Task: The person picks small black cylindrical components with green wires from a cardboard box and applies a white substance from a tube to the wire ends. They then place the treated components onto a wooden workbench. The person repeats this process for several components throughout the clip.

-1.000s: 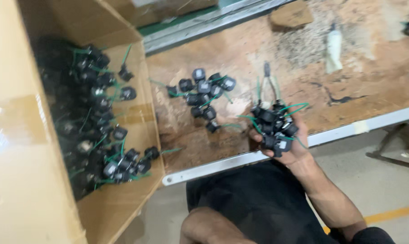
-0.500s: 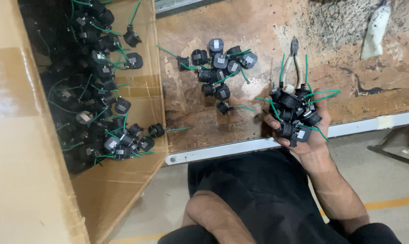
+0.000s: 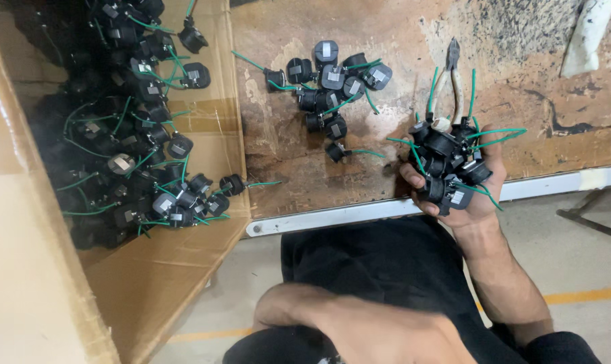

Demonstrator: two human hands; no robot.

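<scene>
Head view: right hand (image 3: 462, 195) cupping a bunch of plugs (image 3: 447, 165) at the bench's (image 3: 521, 101) front edge.
Fingers curled round them; loose plugs (image 3: 329, 84) lie to its left, toward the box (image 3: 184, 269); left hand (image 3: 386, 334) low, fingers unclear.

Right hand (image 3: 457, 178) raised palm-up at the near edge of the view, fingers curled closed around a clustered load, thumb (image 3: 413, 176) pressed in from the left side; forearm bare, running down and rightward to the lower edge. Left hand (image 3: 386, 334) low at bottom centre, close to the body, blurred; its grip cannot be determined
</scene>
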